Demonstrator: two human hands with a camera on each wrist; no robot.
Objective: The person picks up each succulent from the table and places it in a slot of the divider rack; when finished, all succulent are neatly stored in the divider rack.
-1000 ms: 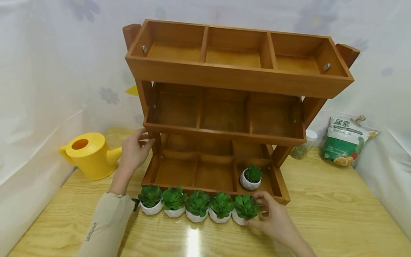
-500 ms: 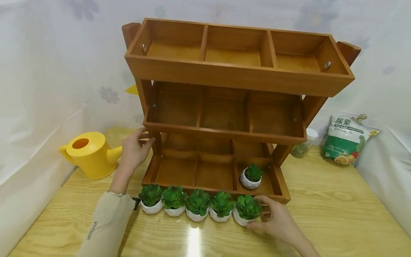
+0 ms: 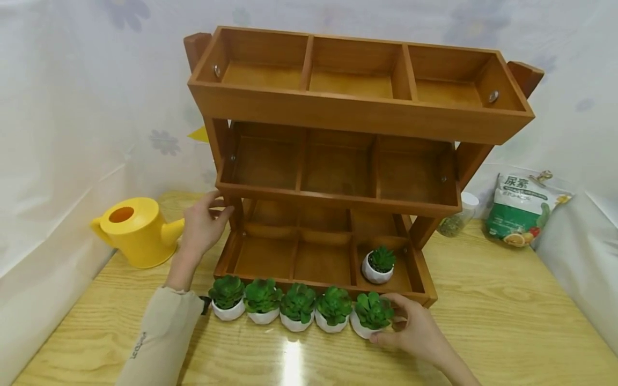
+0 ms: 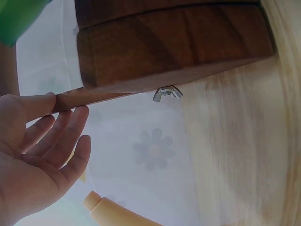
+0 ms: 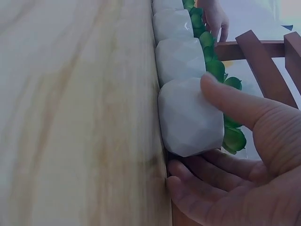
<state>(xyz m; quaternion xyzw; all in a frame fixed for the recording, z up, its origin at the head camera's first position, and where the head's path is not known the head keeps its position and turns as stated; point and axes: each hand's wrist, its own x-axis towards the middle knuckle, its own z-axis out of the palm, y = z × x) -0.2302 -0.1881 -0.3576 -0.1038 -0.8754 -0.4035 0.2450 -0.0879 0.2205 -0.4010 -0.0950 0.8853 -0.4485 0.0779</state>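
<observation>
My left hand holds the left upright of a three-tier wooden plant stand, thumb on one side and fingertips on the other in the left wrist view. At the right end of a front row stands a potted succulent in a faceted white pot. My right hand grips that pot, its thumb on the near side and fingers curled round the right and far sides. Several similar potted succulents line up to its left on the table. A smaller potted succulent sits in the stand's bottom right compartment.
A yellow watering can stands left of the stand. Behind its right side are a white-lidded jar and a green and white bag with a clip. White floral cloth surrounds the wooden table.
My right hand and the rightmost potted succulent have shifted slightly right, slightly widening the gap to the neighbouring pot. The left hand stays on the upright.
</observation>
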